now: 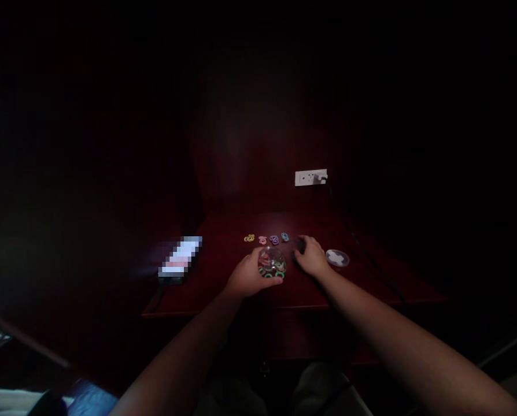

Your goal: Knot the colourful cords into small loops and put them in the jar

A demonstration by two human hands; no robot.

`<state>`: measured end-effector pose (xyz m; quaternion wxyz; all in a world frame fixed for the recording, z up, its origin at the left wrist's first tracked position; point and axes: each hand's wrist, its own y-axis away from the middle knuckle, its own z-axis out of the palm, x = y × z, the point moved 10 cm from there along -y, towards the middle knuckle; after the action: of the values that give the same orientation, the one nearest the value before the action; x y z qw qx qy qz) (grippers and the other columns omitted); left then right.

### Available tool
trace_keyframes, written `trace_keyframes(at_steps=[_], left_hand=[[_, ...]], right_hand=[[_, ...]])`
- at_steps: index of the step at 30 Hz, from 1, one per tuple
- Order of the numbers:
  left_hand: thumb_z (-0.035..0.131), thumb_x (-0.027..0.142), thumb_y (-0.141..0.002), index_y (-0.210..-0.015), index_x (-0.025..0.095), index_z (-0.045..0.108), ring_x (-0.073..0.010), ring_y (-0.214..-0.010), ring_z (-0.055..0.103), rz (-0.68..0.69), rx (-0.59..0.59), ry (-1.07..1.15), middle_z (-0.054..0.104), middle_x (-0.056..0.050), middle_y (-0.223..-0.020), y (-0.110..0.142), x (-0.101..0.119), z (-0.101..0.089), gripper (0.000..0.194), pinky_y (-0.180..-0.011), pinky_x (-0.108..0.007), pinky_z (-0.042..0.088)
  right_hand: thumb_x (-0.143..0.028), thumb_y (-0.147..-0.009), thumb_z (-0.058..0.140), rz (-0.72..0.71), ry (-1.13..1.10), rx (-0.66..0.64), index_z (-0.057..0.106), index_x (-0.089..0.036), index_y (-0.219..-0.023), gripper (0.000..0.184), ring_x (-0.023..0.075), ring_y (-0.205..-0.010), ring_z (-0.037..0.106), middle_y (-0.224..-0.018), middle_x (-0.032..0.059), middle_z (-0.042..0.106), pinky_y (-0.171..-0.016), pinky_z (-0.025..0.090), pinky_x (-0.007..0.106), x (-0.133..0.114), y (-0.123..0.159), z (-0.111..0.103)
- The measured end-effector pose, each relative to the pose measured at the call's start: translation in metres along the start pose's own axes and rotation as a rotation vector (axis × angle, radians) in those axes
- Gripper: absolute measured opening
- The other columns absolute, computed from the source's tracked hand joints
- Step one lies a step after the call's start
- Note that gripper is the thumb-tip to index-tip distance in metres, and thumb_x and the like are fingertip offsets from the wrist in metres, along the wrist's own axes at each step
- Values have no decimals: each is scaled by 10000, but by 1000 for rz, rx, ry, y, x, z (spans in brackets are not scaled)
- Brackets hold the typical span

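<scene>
In a dark room, my left hand (250, 276) is wrapped round a small clear jar (272, 263) with coloured rings inside, standing on a dark red wooden table (224, 289). My right hand (311, 255) rests on the table just right of the jar, its fingers curled down near a dark small item that I cannot make out. A row of coloured rings (267, 238) lies on the table just beyond both hands. A round clear lid (337, 257) lies to the right of my right hand.
A lit phone (180, 258) lies at the table's left edge. A white wall socket (311, 177) with a plug sits on the back wall, its cable (362, 248) running down across the table's right side. The surroundings are very dark.
</scene>
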<state>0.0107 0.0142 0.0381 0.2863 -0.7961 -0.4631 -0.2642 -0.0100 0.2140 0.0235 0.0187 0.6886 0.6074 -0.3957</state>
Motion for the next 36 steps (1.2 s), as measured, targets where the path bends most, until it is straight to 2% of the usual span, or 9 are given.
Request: trace_keyframes(at_steps=[3, 6, 10, 14, 17, 22, 27, 31, 36], left_hand=[[780, 385, -480, -1201, 220, 424, -265, -1033, 560, -8, -4, 19, 596, -90, -1114, -1, -1, 0, 821, -897, -356, 421], [782, 365, -477, -1206, 223, 419, -268, -1052, 547, -24, -5, 14, 592, -87, -1121, -1, -3, 0, 827, -905, -362, 414], [779, 377, -480, -1219, 217, 406, -268, -1060, 539, -22, -14, -12, 576, -97, -1142, -3, -3, 1, 843, -904, -364, 409], [764, 443, -485, -1227, 223, 398, -264, -1064, 530, 16, -8, -40, 563, -96, -1150, -4, -2, 2, 855, -903, -365, 407], [748, 483, -493, -1233, 232, 391, -267, -1062, 527, 36, -3, -75, 561, -93, -1145, -4, -3, 3, 859, -893, -372, 412], [728, 514, -507, -1240, 241, 384, -270, -1057, 528, 34, -11, -105, 559, -88, -1146, -4, -3, 3, 855, -892, -379, 412], [726, 506, -515, -1235, 248, 387, -271, -1068, 524, 41, -7, -113, 555, -79, -1159, -5, -3, 3, 836, -897, -380, 413], [735, 487, -512, -1228, 240, 393, -265, -1063, 531, 49, -14, -97, 563, -80, -1154, -5, -2, 4, 831, -898, -376, 416], [756, 438, -500, -1224, 233, 399, -263, -1060, 535, 20, -9, -59, 567, -88, -1147, -6, -4, 6, 833, -909, -373, 410]], right_hand=[[-224, -707, 520, -89, 76, -130, 413, -101, -1260, 577, 251, -1125, 436, -1232, 152, 473, -941, 346, 365, -5, -14, 17], [-181, -704, 516, -164, 68, -195, 369, -146, -1311, 626, 221, -1164, 408, -1296, 112, 440, -960, 330, 337, -13, -26, 28], [-216, -744, 509, -245, 79, -267, 422, -232, -1289, 553, 235, -1202, 370, -1356, 61, 398, -974, 300, 375, -25, -33, 42], [-205, -791, 450, -278, 217, -351, 449, -271, -1270, 484, 243, -1195, 371, -1386, 36, 367, -952, 303, 402, -29, -34, 52], [-165, -786, 438, -266, 260, -370, 501, -258, -1225, 453, 235, -1152, 403, -1331, 36, 440, -927, 318, 380, -29, -35, 53], [-172, -811, 416, -229, 305, -355, 602, -204, -1104, 348, 230, -1033, 461, -1130, 91, 575, -878, 336, 340, -27, -36, 48], [-181, -818, 422, -216, 334, -333, 651, -144, -992, 290, 230, -980, 489, -1015, 145, 592, -888, 323, 322, -27, -34, 43], [-123, -795, 431, -222, 314, -324, 645, -125, -1000, 296, 215, -964, 514, -1000, 148, 598, -882, 331, 291, -25, -32, 39], [-76, -740, 479, -211, 234, -333, 668, -115, -885, 241, 201, -926, 551, -937, 143, 624, -842, 365, 256, -21, -34, 37]])
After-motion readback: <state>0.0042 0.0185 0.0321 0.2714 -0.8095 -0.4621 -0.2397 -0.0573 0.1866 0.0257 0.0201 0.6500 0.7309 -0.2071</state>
